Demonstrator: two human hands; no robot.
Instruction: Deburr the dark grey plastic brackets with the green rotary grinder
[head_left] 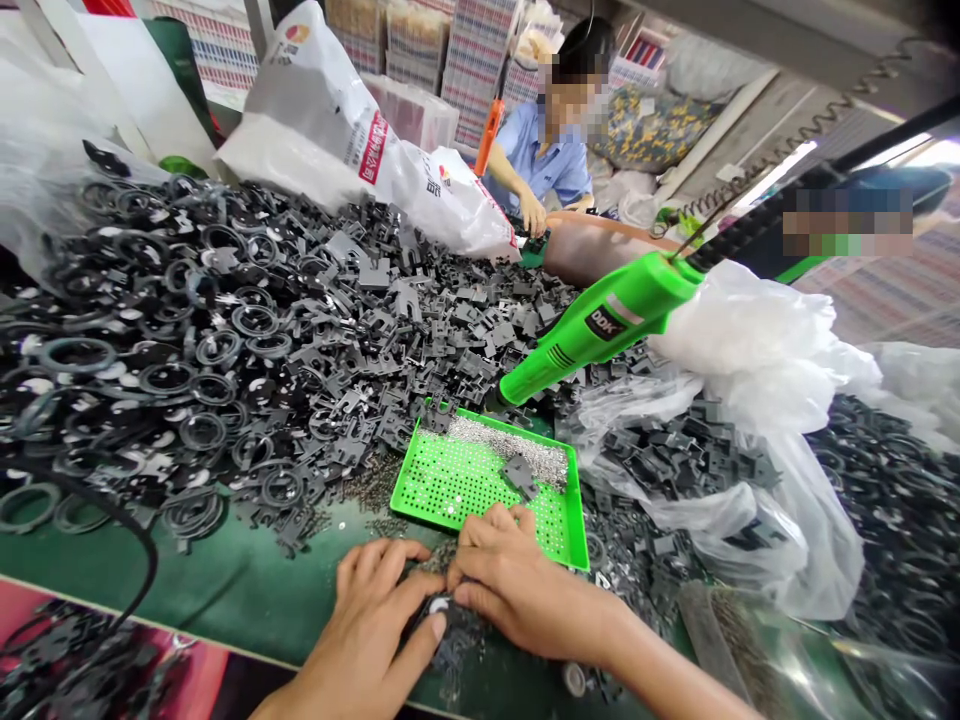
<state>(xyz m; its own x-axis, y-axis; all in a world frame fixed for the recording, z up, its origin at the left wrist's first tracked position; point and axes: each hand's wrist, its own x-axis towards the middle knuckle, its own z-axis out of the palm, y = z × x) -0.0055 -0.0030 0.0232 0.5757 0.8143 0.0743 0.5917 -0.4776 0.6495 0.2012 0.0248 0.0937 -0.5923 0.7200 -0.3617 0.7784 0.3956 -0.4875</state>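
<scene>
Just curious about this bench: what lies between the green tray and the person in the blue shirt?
The head view shows a heap of flat black parts between the green perforated tray and the co-worker.

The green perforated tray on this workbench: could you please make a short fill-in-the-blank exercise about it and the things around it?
1. The small pieces heaped along the far side of the green perforated tray are ____ in colour.
2. Of the left hand and the right hand, the one nearer the tray is the ____ hand.
3. The bright green tool carries the printed letters ____.
4. Across the bench, a co-worker wears a ____ shirt.

Missing words: silver; right; DDK; blue.
</scene>
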